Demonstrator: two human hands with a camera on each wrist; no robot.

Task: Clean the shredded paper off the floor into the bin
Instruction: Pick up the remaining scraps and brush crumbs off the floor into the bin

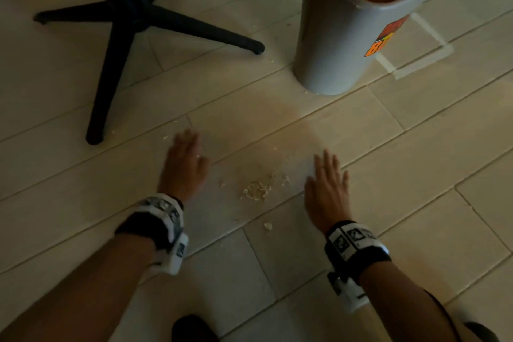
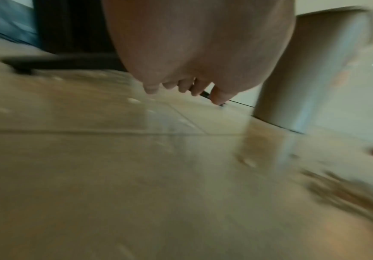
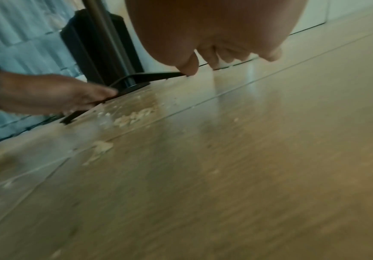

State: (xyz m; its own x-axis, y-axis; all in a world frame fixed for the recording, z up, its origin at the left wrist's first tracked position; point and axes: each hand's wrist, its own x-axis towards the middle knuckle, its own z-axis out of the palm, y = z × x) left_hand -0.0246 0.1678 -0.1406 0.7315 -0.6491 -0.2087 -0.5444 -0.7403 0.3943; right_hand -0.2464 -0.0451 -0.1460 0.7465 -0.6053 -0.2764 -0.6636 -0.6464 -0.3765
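A small heap of shredded paper [image 1: 256, 189] lies on the pale tiled floor between my two hands, and it shows again as pale scraps [image 3: 134, 116] in the right wrist view. My left hand [image 1: 184, 162] is flat and palm down to the left of the heap, blurred, fingers straight. My right hand [image 1: 327, 183] is flat and palm down to the right of the heap, fingers straight. Neither hand holds anything. The grey bin [image 1: 349, 28] stands further off to the right, tilted in view, with shredded paper and orange sheets inside.
A black chair base [image 1: 133, 19] with spreading legs stands at the back left, one leg ending near my left hand. Stray paper bits [image 1: 268, 226] lie nearer me. White tape marks [image 1: 433, 33] cross the floor behind the bin. Dark shoes [image 1: 191, 327] show at the bottom edge.
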